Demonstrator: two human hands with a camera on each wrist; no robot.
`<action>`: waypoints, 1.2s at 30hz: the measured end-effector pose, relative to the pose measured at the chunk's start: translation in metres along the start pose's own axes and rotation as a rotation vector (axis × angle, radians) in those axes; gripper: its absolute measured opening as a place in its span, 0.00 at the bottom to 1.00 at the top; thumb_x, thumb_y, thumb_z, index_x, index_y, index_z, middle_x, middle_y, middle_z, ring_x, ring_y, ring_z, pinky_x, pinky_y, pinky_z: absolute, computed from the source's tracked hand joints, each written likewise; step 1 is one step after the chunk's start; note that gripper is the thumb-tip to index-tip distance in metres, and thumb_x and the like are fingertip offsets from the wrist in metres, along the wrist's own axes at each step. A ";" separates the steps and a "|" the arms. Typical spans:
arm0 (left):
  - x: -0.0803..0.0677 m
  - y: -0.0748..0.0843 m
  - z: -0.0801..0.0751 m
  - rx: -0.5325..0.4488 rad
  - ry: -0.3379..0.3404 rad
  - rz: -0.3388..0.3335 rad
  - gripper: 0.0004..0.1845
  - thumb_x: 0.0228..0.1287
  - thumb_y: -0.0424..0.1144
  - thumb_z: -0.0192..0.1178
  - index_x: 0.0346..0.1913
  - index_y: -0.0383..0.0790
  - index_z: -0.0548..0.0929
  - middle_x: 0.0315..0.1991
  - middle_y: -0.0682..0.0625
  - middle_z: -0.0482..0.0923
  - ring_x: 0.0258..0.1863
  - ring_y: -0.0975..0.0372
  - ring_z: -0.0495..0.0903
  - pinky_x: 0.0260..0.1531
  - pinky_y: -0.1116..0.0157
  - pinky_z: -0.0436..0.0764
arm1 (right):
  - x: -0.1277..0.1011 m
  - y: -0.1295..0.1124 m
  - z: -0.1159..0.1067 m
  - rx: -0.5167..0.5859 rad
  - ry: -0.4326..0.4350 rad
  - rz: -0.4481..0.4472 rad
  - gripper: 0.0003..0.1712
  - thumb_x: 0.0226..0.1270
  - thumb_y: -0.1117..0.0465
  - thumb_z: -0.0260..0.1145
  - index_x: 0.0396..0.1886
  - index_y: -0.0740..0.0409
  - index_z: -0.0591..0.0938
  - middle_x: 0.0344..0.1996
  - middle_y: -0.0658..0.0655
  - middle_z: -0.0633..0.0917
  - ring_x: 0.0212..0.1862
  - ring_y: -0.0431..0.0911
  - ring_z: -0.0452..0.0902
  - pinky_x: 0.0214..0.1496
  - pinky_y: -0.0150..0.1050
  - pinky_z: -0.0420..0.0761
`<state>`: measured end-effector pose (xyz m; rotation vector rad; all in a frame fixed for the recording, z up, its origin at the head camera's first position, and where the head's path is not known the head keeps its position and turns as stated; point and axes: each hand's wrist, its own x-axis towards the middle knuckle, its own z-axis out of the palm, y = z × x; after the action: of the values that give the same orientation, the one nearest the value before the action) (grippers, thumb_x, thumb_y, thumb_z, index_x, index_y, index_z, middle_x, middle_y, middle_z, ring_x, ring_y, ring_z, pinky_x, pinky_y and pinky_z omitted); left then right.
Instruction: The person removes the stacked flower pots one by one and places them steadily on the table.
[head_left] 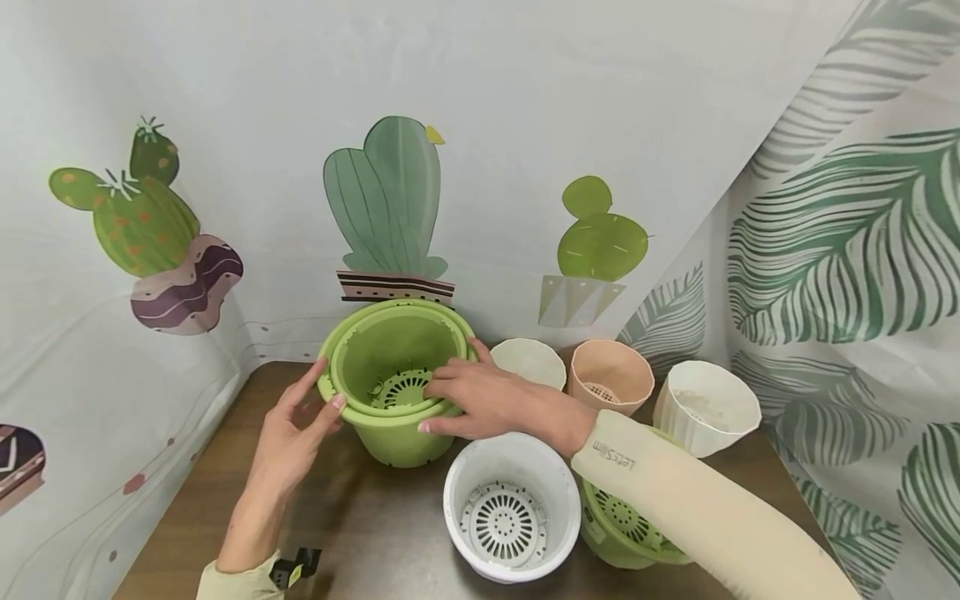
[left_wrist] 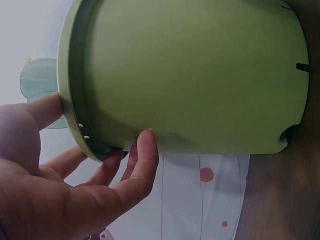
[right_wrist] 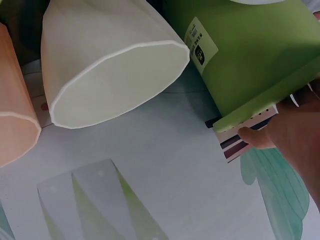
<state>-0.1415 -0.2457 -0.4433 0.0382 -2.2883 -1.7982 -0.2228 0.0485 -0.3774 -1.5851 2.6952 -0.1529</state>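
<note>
A large green flower pot (head_left: 401, 442) stands upright at the back left of the table. Inside its rim shows a second green rim, which looks like a pot nested in it. My left hand (head_left: 292, 437) grips the left side of the rim, thumb on top; in the left wrist view its fingers reach under the edge of the green wall (left_wrist: 200, 75). On the right side, my right hand (head_left: 495, 398) holds the rim with some fingers over the inside and the thumb at the outer front. A light grey slotted flower pot (head_left: 517, 467) stands just in front of it.
Along the back right stand a whitish pot (head_left: 528, 360), a peach pot (head_left: 611, 367) and a white ribbed pot (head_left: 705, 400). Another green pot (head_left: 609, 542) is partly hidden under my right sleeve. A printed cloth backdrop (head_left: 495, 167) rises behind the brown table (head_left: 360, 533).
</note>
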 end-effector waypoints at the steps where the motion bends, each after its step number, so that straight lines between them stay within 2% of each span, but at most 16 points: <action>1: 0.000 0.000 0.000 -0.001 0.001 -0.001 0.36 0.76 0.40 0.67 0.82 0.57 0.67 0.77 0.43 0.65 0.52 0.74 0.81 0.45 0.69 0.88 | 0.002 0.000 0.001 -0.001 -0.011 0.010 0.29 0.80 0.32 0.57 0.62 0.46 0.86 0.57 0.44 0.85 0.63 0.44 0.76 0.79 0.74 0.47; 5: -0.001 0.001 0.000 -0.002 0.003 0.000 0.36 0.76 0.40 0.67 0.82 0.56 0.67 0.77 0.44 0.65 0.53 0.74 0.81 0.45 0.69 0.88 | 0.009 -0.001 0.002 0.001 -0.070 0.050 0.31 0.81 0.31 0.53 0.60 0.46 0.86 0.57 0.45 0.86 0.64 0.45 0.77 0.79 0.75 0.43; 12: -0.001 0.000 0.000 0.007 0.007 0.002 0.36 0.76 0.40 0.67 0.82 0.57 0.68 0.76 0.44 0.65 0.52 0.73 0.81 0.45 0.69 0.88 | 0.021 -0.001 0.004 -0.001 -0.129 0.098 0.32 0.79 0.26 0.48 0.42 0.41 0.87 0.44 0.41 0.87 0.58 0.44 0.80 0.80 0.75 0.40; 18: -0.001 0.001 -0.001 0.013 0.007 -0.001 0.36 0.76 0.41 0.67 0.82 0.59 0.67 0.77 0.44 0.65 0.51 0.71 0.82 0.45 0.69 0.88 | 0.030 -0.003 -0.001 -0.007 -0.206 0.153 0.36 0.77 0.22 0.43 0.35 0.38 0.86 0.37 0.40 0.87 0.56 0.45 0.82 0.80 0.74 0.39; 22: -0.001 0.001 -0.002 0.022 0.009 0.005 0.36 0.76 0.41 0.67 0.82 0.59 0.67 0.77 0.44 0.65 0.52 0.70 0.82 0.44 0.69 0.88 | 0.037 -0.005 -0.007 -0.027 -0.277 0.191 0.41 0.74 0.18 0.40 0.40 0.39 0.88 0.36 0.41 0.88 0.56 0.47 0.83 0.79 0.74 0.37; 26: -0.001 0.000 -0.001 0.025 0.011 0.013 0.36 0.76 0.41 0.67 0.82 0.58 0.67 0.76 0.44 0.66 0.49 0.70 0.83 0.44 0.69 0.88 | 0.040 -0.006 -0.009 -0.032 -0.332 0.230 0.48 0.71 0.15 0.37 0.56 0.39 0.90 0.48 0.44 0.90 0.63 0.48 0.82 0.80 0.72 0.33; 28: -0.001 -0.001 -0.001 0.027 0.011 0.015 0.36 0.76 0.40 0.67 0.82 0.58 0.67 0.76 0.43 0.66 0.49 0.70 0.83 0.44 0.69 0.88 | 0.040 -0.006 -0.008 -0.030 -0.338 0.240 0.50 0.70 0.14 0.37 0.59 0.39 0.89 0.52 0.46 0.90 0.65 0.49 0.81 0.81 0.71 0.32; 31: -0.001 -0.002 -0.001 0.027 0.010 0.015 0.36 0.76 0.40 0.67 0.82 0.58 0.67 0.76 0.43 0.66 0.50 0.71 0.83 0.44 0.69 0.88 | 0.039 -0.006 -0.006 -0.028 -0.320 0.239 0.49 0.70 0.14 0.38 0.56 0.40 0.90 0.50 0.46 0.90 0.64 0.49 0.81 0.81 0.71 0.32; 36: 0.000 -0.001 0.000 0.024 0.004 0.015 0.36 0.76 0.40 0.67 0.82 0.58 0.67 0.77 0.43 0.65 0.52 0.72 0.82 0.44 0.68 0.88 | 0.039 -0.003 -0.002 -0.024 -0.281 0.234 0.47 0.70 0.14 0.40 0.42 0.41 0.90 0.40 0.43 0.90 0.58 0.47 0.83 0.80 0.73 0.34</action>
<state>-0.1418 -0.2459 -0.4446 0.0287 -2.3017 -1.7621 -0.2389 0.0135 -0.3736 -1.1789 2.6365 0.0980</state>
